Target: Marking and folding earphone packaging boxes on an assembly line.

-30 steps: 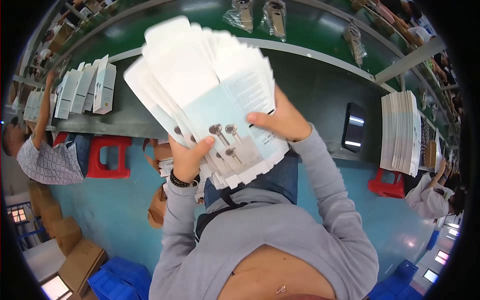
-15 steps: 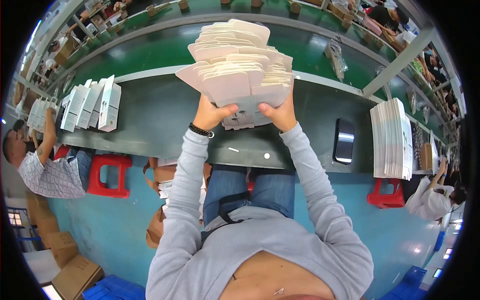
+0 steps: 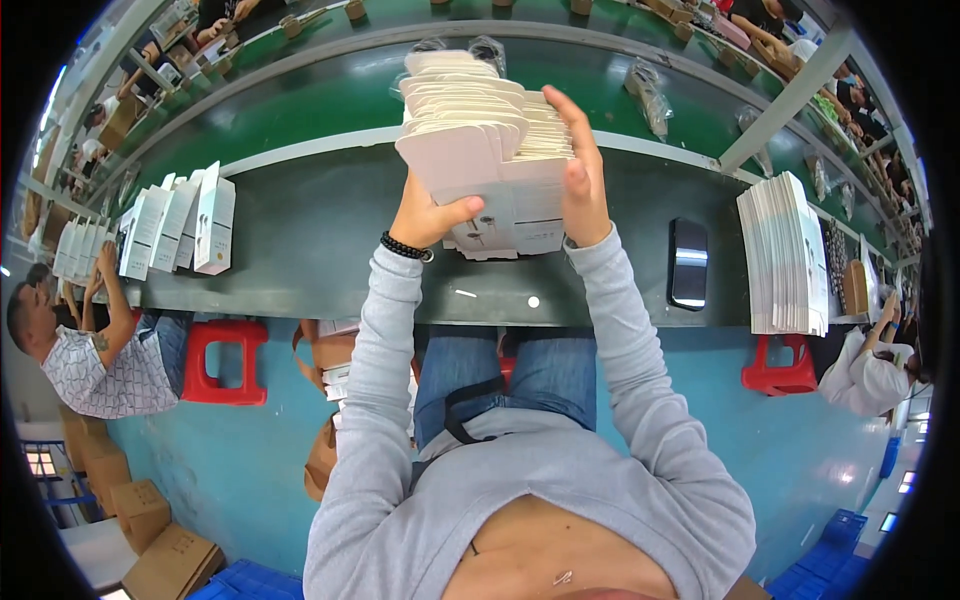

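A thick stack of flat, unfolded white cartons (image 3: pixel 482 160) stands upright above the dark worktable in front of me, its flaps fanned at the top. My left hand (image 3: pixel 428 212) is closed on the stack's lower left side, thumb across the front and the other fingers hidden behind. Along the right side lies my right hand (image 3: pixel 587 175), fingers stretched upward and palm against the carton edges, with its thumb raised off the front face. Small printed pictures show on the front carton.
On the worktable (image 3: pixel 330 270) lie a black phone (image 3: pixel 689 264), a white round piece (image 3: pixel 533 302) and a pile of flat cartons (image 3: pixel 783 255). Formed white boxes (image 3: pixel 214 222) stand at left. Beyond runs a green conveyor (image 3: pixel 300 100) with bagged items. Co-workers sit both sides near red stools (image 3: pixel 225 395).
My right hand has moved off its thumb grip on the front and straightened its fingers up the stack's right side. The fanned cartons look more even. My left hand keeps its hold.
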